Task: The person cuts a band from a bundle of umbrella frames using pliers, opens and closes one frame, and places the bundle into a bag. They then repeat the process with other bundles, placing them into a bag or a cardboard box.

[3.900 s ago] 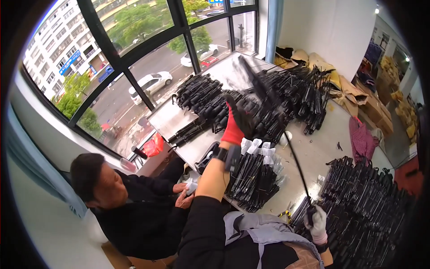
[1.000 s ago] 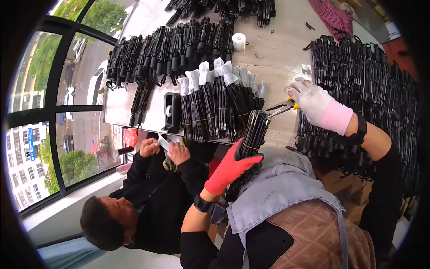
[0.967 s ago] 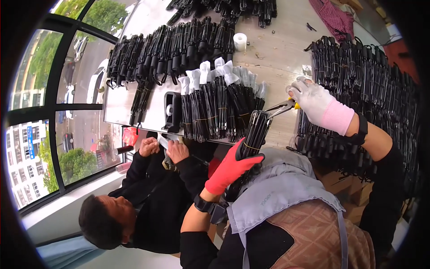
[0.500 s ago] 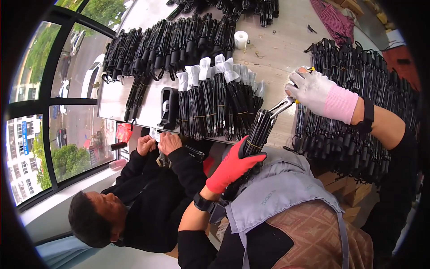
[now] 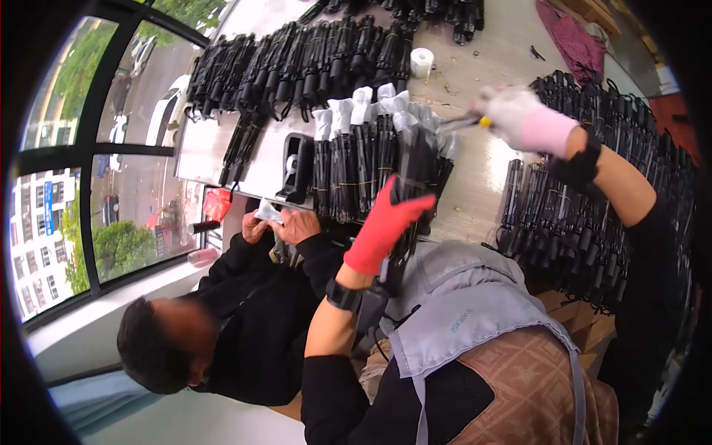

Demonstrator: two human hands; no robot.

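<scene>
My left hand (image 5: 384,226), in a red glove, is closed round a black folded umbrella frame (image 5: 417,159), which stands tilted and blurred by motion. Its upper end is beside a row of similar frames (image 5: 356,167) whose tops are wrapped in white. In a whitish glove with a pink cuff, my right hand (image 5: 515,115) grips metal pliers (image 5: 463,123) with a yellow patch near the handles. The jaws point left, close to the held frame's top; smearing hides whether they touch it.
Black folded umbrellas (image 5: 593,200) lie piled on the right; more (image 5: 297,70) line the table's far left. A black tape dispenser (image 5: 297,167) and a white roll (image 5: 422,62) stand on the table (image 5: 475,200). At left, a co-worker's hands (image 5: 297,225) hold a white piece (image 5: 268,212).
The umbrella frame in my left hand has turned more upright and shifted left toward the wrapped row. My right hand has brought the pliers up and left. The view has shifted slightly.
</scene>
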